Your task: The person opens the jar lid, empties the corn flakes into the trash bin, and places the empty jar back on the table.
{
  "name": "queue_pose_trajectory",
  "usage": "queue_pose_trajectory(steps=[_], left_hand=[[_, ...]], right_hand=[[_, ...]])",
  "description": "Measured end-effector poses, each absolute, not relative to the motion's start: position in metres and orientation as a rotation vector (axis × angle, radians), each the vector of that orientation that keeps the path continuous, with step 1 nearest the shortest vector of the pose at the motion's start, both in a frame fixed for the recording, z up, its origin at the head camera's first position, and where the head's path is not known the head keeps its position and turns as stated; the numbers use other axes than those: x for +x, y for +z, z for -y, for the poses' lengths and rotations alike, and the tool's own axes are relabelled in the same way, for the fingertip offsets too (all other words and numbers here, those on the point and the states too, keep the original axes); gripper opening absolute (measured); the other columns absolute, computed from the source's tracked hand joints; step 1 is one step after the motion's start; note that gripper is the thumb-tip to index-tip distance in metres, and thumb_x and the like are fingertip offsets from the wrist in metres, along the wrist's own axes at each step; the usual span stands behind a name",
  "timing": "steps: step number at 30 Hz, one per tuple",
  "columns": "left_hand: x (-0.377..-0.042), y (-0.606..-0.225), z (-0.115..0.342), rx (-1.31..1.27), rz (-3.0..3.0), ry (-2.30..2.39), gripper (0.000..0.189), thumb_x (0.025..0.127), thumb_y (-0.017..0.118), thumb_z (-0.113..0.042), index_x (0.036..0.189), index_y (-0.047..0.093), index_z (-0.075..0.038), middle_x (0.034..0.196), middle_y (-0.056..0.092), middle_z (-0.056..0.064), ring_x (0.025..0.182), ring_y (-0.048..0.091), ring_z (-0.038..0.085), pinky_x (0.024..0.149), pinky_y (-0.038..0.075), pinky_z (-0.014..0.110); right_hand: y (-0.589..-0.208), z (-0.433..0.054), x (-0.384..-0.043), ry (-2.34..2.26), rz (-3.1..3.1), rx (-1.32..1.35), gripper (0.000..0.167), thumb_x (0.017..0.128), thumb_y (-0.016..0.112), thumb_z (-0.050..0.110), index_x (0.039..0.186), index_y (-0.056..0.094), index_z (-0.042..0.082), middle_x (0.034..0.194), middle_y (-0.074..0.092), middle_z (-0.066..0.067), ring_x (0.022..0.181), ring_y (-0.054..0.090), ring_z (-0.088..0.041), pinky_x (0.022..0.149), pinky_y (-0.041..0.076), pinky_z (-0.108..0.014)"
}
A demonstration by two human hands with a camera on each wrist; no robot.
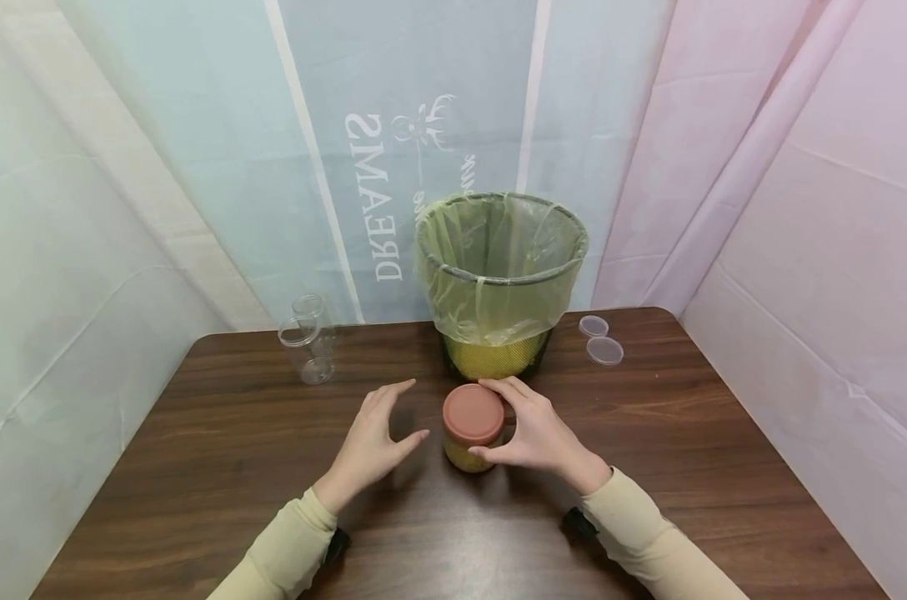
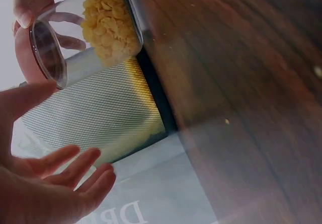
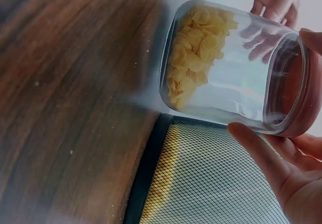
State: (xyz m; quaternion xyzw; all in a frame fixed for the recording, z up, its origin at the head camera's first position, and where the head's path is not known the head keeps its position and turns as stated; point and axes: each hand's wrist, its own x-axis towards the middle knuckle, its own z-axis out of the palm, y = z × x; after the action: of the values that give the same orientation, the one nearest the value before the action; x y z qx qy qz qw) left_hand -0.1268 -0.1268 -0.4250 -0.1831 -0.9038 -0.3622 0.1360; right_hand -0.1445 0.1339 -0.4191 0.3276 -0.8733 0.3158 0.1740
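A clear glass jar (image 3: 236, 68) with a reddish-pink lid (image 1: 473, 413) stands upright at the middle of the table. Yellow flakes (image 2: 109, 22) fill its lower part. My right hand (image 1: 538, 429) grips the jar from the right around the lid and upper wall, thumb at the near side and fingers at the far side. To the left of the jar, my left hand (image 1: 374, 442) is held apart from it, thumb and fingers spread and nothing between them. In the left wrist view the left hand's fingers (image 2: 75, 166) are loosely bent.
Just behind the jar stands a mesh waste bin (image 1: 498, 357) lined with a translucent yellowish bag (image 1: 491, 308). Two clear empty containers (image 1: 303, 346) stand at the back left. Clear round lids (image 1: 605, 351) lie at the back right. Small crumbs (image 2: 227, 121) dot the wooden table (image 1: 678, 467).
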Motion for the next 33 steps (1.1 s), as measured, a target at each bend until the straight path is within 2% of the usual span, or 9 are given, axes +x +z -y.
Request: queue_pose_trajectory(steps=[6, 12, 23, 25, 29, 33], left_hand=[[-0.122, -0.420, 0.119, -0.603, 2.670, -1.081, 0.077, 0.071, 0.083, -0.029, 0.138, 0.046, -0.012, 0.134, 0.053, 0.006, 0.124, 0.047, 0.027, 0.101, 0.041, 0.046], [-0.118, -0.417, 0.110, -0.679, 2.680, -1.139, 0.083, 0.070, 0.084, -0.032, 0.140, 0.044, -0.014, 0.137, 0.051, 0.004, 0.128, 0.045, 0.023, 0.104, 0.039, 0.046], [-0.111, -0.407, 0.089, -0.667, 2.685, -1.310, 0.091, 0.070, 0.083, -0.037, 0.145, 0.037, -0.015, 0.143, 0.046, 0.006, 0.133, 0.040, 0.020, 0.106, 0.037, 0.048], [-0.110, -0.406, 0.086, -0.682, 2.671, -1.334, 0.091, 0.069, 0.083, -0.038, 0.145, 0.036, -0.018, 0.143, 0.046, 0.003, 0.133, 0.041, 0.017, 0.106, 0.037, 0.047], [-0.109, -0.402, 0.081, -0.718, 2.649, -1.362, 0.092, 0.069, 0.084, -0.038, 0.145, 0.034, -0.023, 0.144, 0.043, -0.004, 0.133, 0.040, 0.013, 0.106, 0.038, 0.044], [-0.108, -0.398, 0.077, -0.747, 2.611, -1.395, 0.094, 0.068, 0.085, -0.036, 0.146, 0.033, -0.023, 0.146, 0.041, -0.002, 0.130, 0.044, 0.017, 0.103, 0.042, 0.043]], right_hand=[[-0.410, -0.142, -0.136, 0.950, 2.438, 0.940, 0.082, 0.064, 0.081, 0.052, 0.129, 0.054, 0.012, 0.113, 0.058, 0.007, 0.100, 0.059, -0.007, 0.082, 0.053, -0.033], [-0.402, -0.150, -0.131, 1.044, 2.390, 0.938, 0.083, 0.061, 0.085, 0.046, 0.129, 0.054, 0.010, 0.113, 0.059, 0.006, 0.100, 0.059, -0.008, 0.081, 0.054, -0.029], [-0.388, -0.159, -0.129, 1.149, 2.217, 0.954, 0.083, 0.056, 0.090, 0.032, 0.129, 0.055, 0.011, 0.111, 0.060, 0.007, 0.094, 0.061, -0.007, 0.078, 0.050, -0.015], [-0.377, -0.158, -0.123, 1.189, 2.203, 0.941, 0.082, 0.054, 0.090, 0.024, 0.127, 0.056, 0.006, 0.108, 0.062, 0.002, 0.091, 0.062, -0.010, 0.076, 0.052, -0.016], [-0.373, -0.161, -0.120, 1.316, 2.198, 0.905, 0.082, 0.055, 0.090, 0.015, 0.129, 0.055, 0.007, 0.107, 0.062, -0.002, 0.091, 0.064, -0.011, 0.073, 0.055, -0.020], [-0.377, -0.164, -0.121, 1.481, 2.218, 0.872, 0.083, 0.057, 0.089, 0.009, 0.131, 0.052, 0.009, 0.110, 0.059, -0.003, 0.095, 0.065, -0.008, 0.068, 0.057, -0.024]])
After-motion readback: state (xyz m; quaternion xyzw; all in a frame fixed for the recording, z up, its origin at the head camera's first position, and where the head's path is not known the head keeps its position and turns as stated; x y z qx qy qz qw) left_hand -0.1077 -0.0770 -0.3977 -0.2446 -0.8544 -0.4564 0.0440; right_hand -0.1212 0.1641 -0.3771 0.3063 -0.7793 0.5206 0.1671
